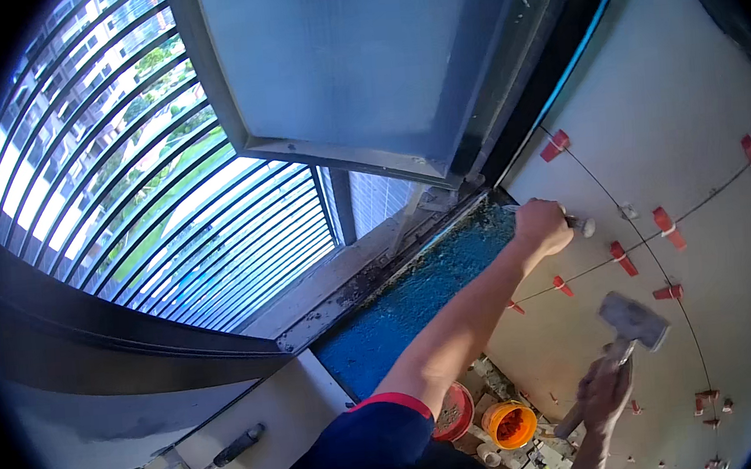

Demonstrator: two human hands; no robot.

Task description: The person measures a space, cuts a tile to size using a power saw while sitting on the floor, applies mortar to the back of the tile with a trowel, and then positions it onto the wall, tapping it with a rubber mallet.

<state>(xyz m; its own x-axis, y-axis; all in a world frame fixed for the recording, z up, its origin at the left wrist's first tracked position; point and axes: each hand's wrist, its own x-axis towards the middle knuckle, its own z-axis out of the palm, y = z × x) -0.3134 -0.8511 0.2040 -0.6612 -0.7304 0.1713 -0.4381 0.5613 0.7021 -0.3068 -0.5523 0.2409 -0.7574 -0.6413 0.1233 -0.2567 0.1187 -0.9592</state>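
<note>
Head view: the hammer [631,325] slants, head end pointing upper right.

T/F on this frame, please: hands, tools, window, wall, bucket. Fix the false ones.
1. The right hand grips a hammer. True.
2. The left hand is empty. False: the left hand grips a chisel-like tool.
3. Red wedges sit along the joints of the wall tiles. True.
4. The window sash is shut. False: the window sash stands open.
5. The orange bucket holds red pieces. True.
</note>
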